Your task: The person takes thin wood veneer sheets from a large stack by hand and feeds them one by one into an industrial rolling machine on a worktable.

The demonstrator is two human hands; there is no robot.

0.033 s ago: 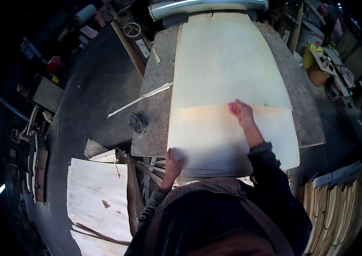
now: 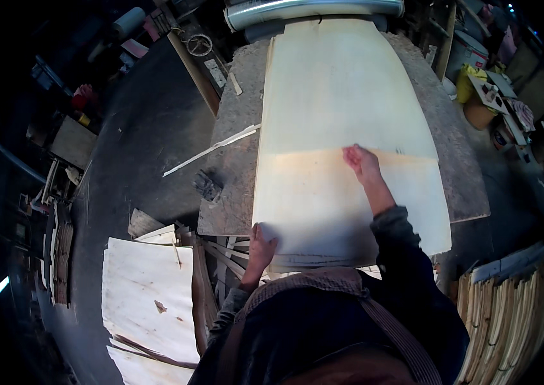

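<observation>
A stack of pale wood veneer sheets lies lengthwise on a worn table. Across its middle runs a yellowish edge line of a veneer sheet that covers the near half. My right hand is closed at that line, its fingers curled together on the sheet's edge; the exact fingertip contact is hidden. My left hand grips the near left corner of the sheet, with the thumb over the top and the other fingers partly out of sight. The near half looks blurred and shaded between my arms.
The table shows on both sides of the stack, with a dark lump and a thin veneer strip at left. A metal roller spans the far end. Whitish sheets lie lower left; bundled veneer stands lower right.
My right hand and the sheet's edge line have shifted slightly away from me, toward the far end. My left hand stays at the near left corner.
</observation>
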